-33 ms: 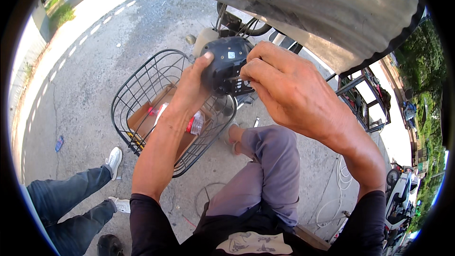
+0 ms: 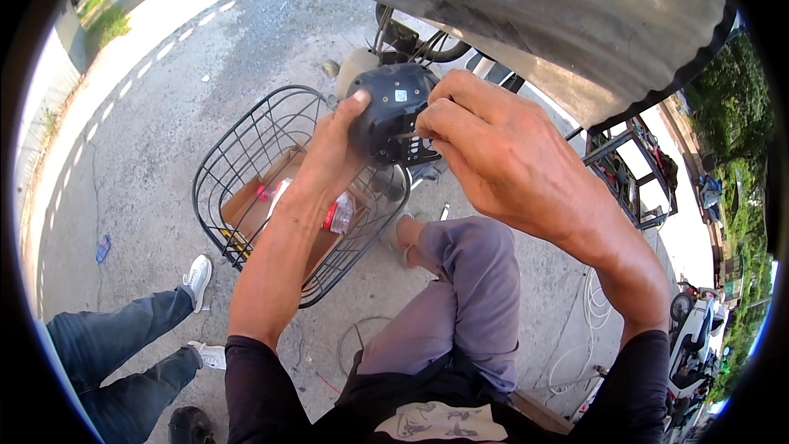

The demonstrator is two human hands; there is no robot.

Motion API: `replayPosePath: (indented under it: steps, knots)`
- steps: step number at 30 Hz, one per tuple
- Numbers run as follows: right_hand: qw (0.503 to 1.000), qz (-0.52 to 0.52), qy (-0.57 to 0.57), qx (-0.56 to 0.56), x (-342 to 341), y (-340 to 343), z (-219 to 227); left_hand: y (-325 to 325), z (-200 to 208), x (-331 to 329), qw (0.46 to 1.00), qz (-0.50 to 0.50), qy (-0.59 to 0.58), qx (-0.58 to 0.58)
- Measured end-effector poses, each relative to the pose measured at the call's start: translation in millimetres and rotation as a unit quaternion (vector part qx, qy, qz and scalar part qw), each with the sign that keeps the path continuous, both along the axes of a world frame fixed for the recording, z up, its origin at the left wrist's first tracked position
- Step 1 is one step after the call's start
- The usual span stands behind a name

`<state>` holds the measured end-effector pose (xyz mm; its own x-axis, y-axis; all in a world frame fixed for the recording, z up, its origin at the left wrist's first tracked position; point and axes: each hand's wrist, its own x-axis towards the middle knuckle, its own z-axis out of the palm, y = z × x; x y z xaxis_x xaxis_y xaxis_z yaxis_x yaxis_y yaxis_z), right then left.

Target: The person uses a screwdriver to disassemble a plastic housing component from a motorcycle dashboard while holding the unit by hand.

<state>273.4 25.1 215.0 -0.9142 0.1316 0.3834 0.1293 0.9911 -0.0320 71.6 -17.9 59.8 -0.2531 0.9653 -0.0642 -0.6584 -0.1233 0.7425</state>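
Observation:
My left hand (image 2: 339,127) grips the left side of a rounded black plastic housing (image 2: 394,86), its thumb lying on the near face. The housing has small screw holes, a pale square label and a slotted black bracket (image 2: 417,150) on its lower right. My right hand (image 2: 485,136) is closed in a pinch at that bracket. Something thin and metallic shows by its fingertips, mostly hidden, so its kind cannot be told. Behind the housing are dark cables (image 2: 427,48) and a handlebar. Beneath my left forearm sits a black wire basket (image 2: 215,150), holding an open cardboard box (image 2: 246,201) and a clear plastic bottle (image 2: 343,214).
A large grey cover (image 2: 542,16) hangs above right. At the lower left stands another person in jeans (image 2: 123,321) and white shoes. A metal rack (image 2: 629,168) stands right, with a coiled white cable (image 2: 588,329) on the concrete below. Parked scooters (image 2: 694,337) line the far right.

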Motion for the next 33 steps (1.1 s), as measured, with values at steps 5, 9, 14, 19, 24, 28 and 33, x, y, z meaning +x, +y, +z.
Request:
replayPosePath:
  steps: [5,9,14,19,24,28,33]
  knots:
    - [0.999,-0.02,-0.023,0.014,-3,4,5,2,-3,-1,1.0,0.001,-0.008,0.003]
    - [0.998,-0.022,-0.042,0.032,-5,4,7,0,0,-1,1.0,0.005,-0.002,-0.002]
    - [0.999,0.027,-0.013,-0.024,-9,-3,12,2,-6,-4,1.0,0.006,0.011,-0.005]
    - [0.993,-0.003,-0.11,0.036,-4,-2,16,2,-4,-2,1.0,0.012,0.004,-0.001]
    - [0.998,-0.021,-0.059,-0.003,-4,-4,12,3,-8,-3,1.0,0.015,0.001,0.0]
    - [0.996,0.02,-0.079,0.048,-4,2,12,4,-10,-4,1.0,0.013,0.006,-0.007]
    - [0.98,-0.054,-0.186,0.053,-8,-12,25,1,-6,-2,1.0,0.015,0.004,-0.008]
